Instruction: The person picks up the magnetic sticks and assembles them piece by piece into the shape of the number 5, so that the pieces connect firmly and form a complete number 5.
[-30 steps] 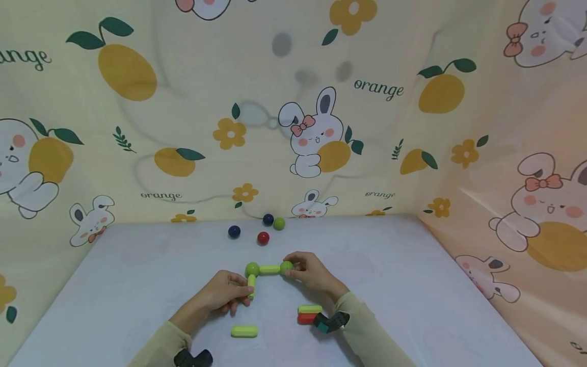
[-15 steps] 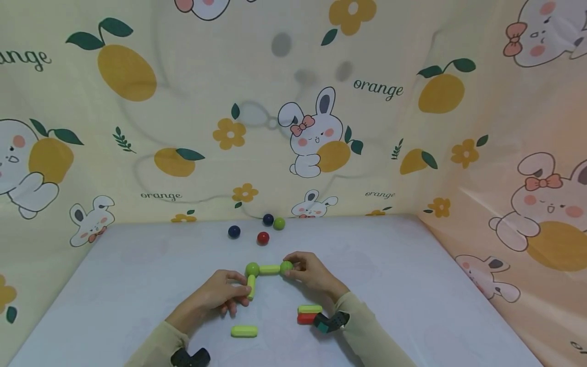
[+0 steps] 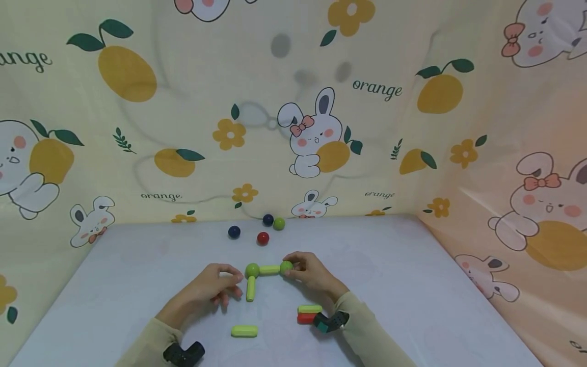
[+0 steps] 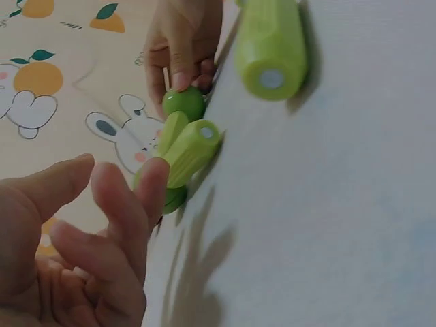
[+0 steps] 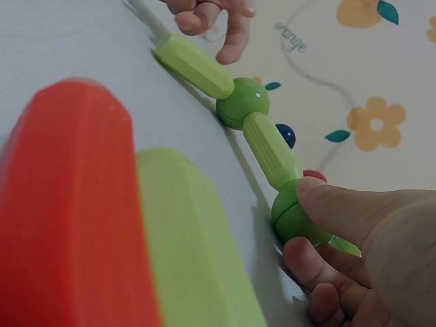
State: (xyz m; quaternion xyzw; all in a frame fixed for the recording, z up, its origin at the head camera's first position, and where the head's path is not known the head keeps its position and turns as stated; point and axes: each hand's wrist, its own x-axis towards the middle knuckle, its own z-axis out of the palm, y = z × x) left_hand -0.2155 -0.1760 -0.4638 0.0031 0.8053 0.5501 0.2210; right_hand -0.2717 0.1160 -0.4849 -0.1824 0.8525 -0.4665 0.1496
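Note:
Two green balls and two light-green rods are joined in an L on the table. At its corner sits one green ball (image 3: 252, 270); a rod (image 3: 269, 270) runs right from it and another rod (image 3: 250, 289) points toward the person. My right hand (image 3: 314, 272) pinches the ball (image 5: 293, 214) at the right end between thumb and fingers. Beside the corner, my left hand (image 3: 208, 288) hovers just left of the near rod, fingers loosely bent, holding nothing. In the left wrist view, a gap shows between its thumb and fingers. A round metallic spot (image 4: 208, 133) marks the free rod's end.
A loose light-green rod (image 3: 244, 331) lies nearer the person. By the right wrist lie a green rod (image 3: 310, 309) and a red rod (image 3: 306, 318), side by side. Toward the back wall are two dark blue balls (image 3: 234, 232), a red ball (image 3: 263, 238) and another green ball (image 3: 278, 224).
The left hand has let go of the near rod and drawn back to the left. That rod now points almost straight toward the person. My right hand keeps its hold on the end ball.

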